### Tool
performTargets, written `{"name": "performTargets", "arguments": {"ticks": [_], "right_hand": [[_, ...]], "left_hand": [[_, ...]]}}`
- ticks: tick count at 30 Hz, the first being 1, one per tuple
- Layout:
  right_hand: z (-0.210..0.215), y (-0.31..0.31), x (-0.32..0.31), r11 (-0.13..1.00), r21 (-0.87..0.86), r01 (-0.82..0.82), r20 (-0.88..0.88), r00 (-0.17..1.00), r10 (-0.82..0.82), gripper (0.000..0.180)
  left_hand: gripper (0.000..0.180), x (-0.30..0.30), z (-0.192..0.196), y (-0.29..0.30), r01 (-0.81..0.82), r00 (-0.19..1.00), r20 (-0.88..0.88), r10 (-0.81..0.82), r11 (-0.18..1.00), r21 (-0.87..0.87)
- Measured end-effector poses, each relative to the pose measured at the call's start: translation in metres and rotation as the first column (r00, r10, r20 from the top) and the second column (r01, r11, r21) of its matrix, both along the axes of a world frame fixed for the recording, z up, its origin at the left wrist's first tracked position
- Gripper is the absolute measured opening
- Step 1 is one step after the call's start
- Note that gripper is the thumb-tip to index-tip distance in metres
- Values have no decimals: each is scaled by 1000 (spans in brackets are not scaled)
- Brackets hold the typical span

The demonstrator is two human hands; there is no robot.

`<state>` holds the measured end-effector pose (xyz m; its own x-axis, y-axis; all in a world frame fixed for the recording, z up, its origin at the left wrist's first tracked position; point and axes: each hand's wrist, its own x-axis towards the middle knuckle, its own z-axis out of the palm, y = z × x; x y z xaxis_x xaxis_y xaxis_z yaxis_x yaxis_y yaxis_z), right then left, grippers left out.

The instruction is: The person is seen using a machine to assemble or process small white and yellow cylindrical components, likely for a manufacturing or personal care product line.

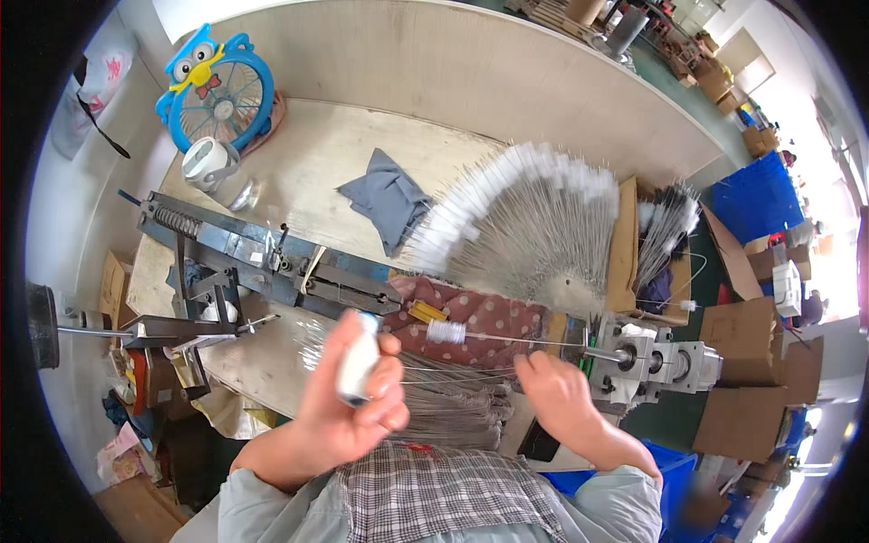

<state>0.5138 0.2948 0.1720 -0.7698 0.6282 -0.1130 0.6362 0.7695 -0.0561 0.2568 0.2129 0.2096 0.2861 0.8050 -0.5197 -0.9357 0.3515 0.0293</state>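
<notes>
My left hand (348,398) is raised over the bench and closed around a small white brush head (358,360). My right hand (559,391) reaches down to a bundle of thin metal wires (453,398) lying across the bench front, fingers pinching at them. A single wire brush with a white tuft (445,332) lies along a spotted dark-red cloth (489,317), its stem running into a grey motor chuck (634,357) at the right.
A large fan of finished white-tipped wire brushes (525,226) spreads behind the cloth. A cardboard box (634,253) holds more brushes. A blue metal jig (262,262) crosses the left. A blue desk fan (217,90), white jug (206,163) and grey cloth (387,199) sit farther back.
</notes>
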Motion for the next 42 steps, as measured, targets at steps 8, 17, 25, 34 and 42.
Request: {"name": "performTargets", "arguments": {"ticks": [8, 17, 25, 34, 42], "right_hand": [[71, 37, 39, 923, 17, 384, -520, 792, -320, 24], [37, 56, 28, 931, -240, 276, -637, 678, -366, 17], [21, 61, 41, 899, -385, 211, -460, 800, -384, 12], [27, 74, 16, 987, 23, 162, -485, 865, -130, 8], [37, 64, 29, 923, -354, 153, -310, 912, -270, 12]], "left_hand": [[58, 8, -52, -32, -32, 984, -170, 60, 986, 164], [16, 118, -85, 63, 697, -386, -722, 574, 694, 180], [15, 93, -90, 138, 586, -807, -84, 584, 777, -231], [15, 68, -78, 1, 576, -527, -690, 497, 805, 140], [22, 46, -95, -28, 278, 289, -957, -9, 957, 76]]}}
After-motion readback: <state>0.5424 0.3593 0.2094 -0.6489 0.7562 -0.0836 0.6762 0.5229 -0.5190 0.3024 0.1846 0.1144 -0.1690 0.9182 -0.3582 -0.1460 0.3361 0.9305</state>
